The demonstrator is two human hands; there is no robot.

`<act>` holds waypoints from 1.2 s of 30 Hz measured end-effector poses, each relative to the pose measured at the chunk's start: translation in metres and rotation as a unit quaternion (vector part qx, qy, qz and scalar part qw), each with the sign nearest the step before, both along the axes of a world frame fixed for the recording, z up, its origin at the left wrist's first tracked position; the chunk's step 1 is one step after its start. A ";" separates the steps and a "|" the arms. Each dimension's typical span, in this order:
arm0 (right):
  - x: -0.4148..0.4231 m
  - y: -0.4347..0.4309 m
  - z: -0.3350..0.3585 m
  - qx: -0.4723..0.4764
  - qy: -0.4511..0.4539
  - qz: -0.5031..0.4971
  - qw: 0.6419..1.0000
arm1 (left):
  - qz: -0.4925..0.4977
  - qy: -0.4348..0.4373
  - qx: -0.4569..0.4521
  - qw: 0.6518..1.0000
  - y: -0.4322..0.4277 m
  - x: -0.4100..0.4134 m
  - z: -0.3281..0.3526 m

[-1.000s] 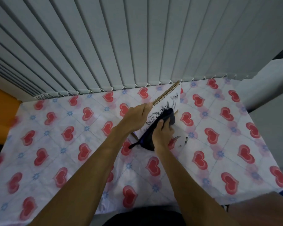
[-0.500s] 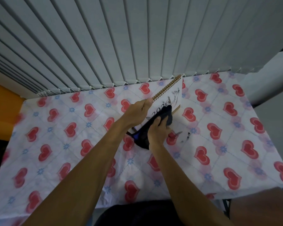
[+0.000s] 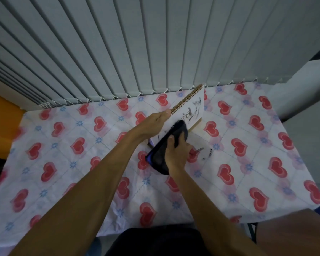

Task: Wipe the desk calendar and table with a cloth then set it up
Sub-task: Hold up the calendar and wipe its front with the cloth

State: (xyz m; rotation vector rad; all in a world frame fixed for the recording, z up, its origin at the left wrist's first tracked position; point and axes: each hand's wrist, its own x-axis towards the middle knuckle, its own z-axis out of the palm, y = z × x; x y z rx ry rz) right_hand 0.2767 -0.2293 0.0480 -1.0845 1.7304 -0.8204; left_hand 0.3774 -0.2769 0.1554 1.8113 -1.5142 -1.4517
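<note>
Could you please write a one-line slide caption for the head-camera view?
Left hand steadies the desk calendar while the right hand wipes its page with a dark cloth on a heart-print tablecloth.

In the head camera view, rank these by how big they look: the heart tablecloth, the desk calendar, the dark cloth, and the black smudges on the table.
1. heart tablecloth
2. desk calendar and dark cloth: too similar to rank
3. black smudges

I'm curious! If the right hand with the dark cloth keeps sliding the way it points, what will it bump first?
Probably nothing new: the right hand already presses the dark cloth against the calendar page. Straight on, it would slide up toward the spiral binding, then likely the blinds, though depth is unclear.
</note>
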 end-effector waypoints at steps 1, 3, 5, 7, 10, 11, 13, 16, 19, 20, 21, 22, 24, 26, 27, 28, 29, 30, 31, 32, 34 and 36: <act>0.008 0.009 0.003 -0.048 0.001 0.026 0.998 | -0.002 0.002 0.008 1.000 0.000 0.001 0.000; 0.017 0.016 0.008 -0.101 -0.006 0.053 0.993 | -0.008 0.001 0.028 1.000 0.000 0.004 0.000; 0.015 0.007 0.012 -0.106 -0.006 0.040 0.994 | 0.003 0.001 0.040 0.999 0.001 0.005 0.002; 0.003 -0.005 0.010 -0.052 0.007 0.019 0.998 | 0.009 -0.006 0.043 0.999 0.000 0.005 0.005; -0.015 -0.014 0.008 0.064 0.007 0.004 0.998 | 0.003 -0.009 0.045 0.999 -0.001 0.005 0.007; -0.015 -0.010 0.011 0.054 0.022 0.011 0.998 | 0.005 -0.009 0.048 0.999 0.000 0.004 0.007; -0.008 0.004 0.021 -0.023 0.039 0.044 0.998 | 0.009 -0.009 0.047 0.999 0.000 0.004 0.006; 0.005 0.013 0.027 -0.077 0.010 0.061 0.995 | 0.003 -0.018 0.044 0.999 0.001 0.003 0.006; 0.004 -0.003 0.021 -0.037 -0.010 0.024 0.999 | 0.009 -0.018 0.041 0.999 0.001 0.003 0.008; -0.001 -0.010 0.016 0.000 -0.013 0.011 1.000 | 0.010 -0.014 0.040 0.999 0.001 0.003 0.008; -0.006 -0.015 0.013 0.046 -0.012 0.005 0.999 | 0.009 -0.012 0.037 0.999 0.001 0.002 0.008; -0.009 -0.017 0.010 0.084 -0.008 0.004 0.996 | 0.010 -0.011 0.036 0.999 0.001 0.001 0.008; -0.011 -0.012 0.013 0.099 0.006 0.016 0.995 | 0.016 -0.006 0.035 0.999 0.002 0.000 0.008; -0.006 -0.004 0.023 0.029 0.003 0.033 0.999 | 0.015 -0.006 0.030 0.999 0.002 0.000 0.006; -0.002 -0.002 0.029 -0.013 -0.008 0.041 0.999 | 0.013 -0.013 0.030 0.999 0.002 0.000 0.006; 0.002 -0.002 0.034 -0.048 -0.022 0.042 0.998 | 0.013 -0.020 0.032 0.999 0.001 0.000 0.006; 0.006 -0.004 0.040 -0.075 -0.036 0.037 0.996 | 0.012 -0.026 0.033 0.999 0.001 0.001 0.006; 0.007 -0.008 0.041 -0.094 -0.046 0.031 0.994 | 0.014 -0.026 0.036 0.999 0.000 0.001 0.005; 0.007 -0.011 0.041 -0.092 -0.045 0.027 0.994 | 0.018 -0.023 0.038 0.999 0.000 0.001 0.005; 0.004 -0.014 0.036 -0.077 -0.036 0.022 0.996 | 0.024 -0.019 0.039 0.999 0.000 0.002 0.005; -0.009 -0.020 0.025 0.012 -0.018 0.015 1.000 | 0.033 -0.017 0.038 0.999 0.000 0.001 0.004; -0.022 -0.021 0.014 0.093 -0.019 0.015 0.995 | 0.039 -0.011 0.042 0.998 0.000 -0.001 0.005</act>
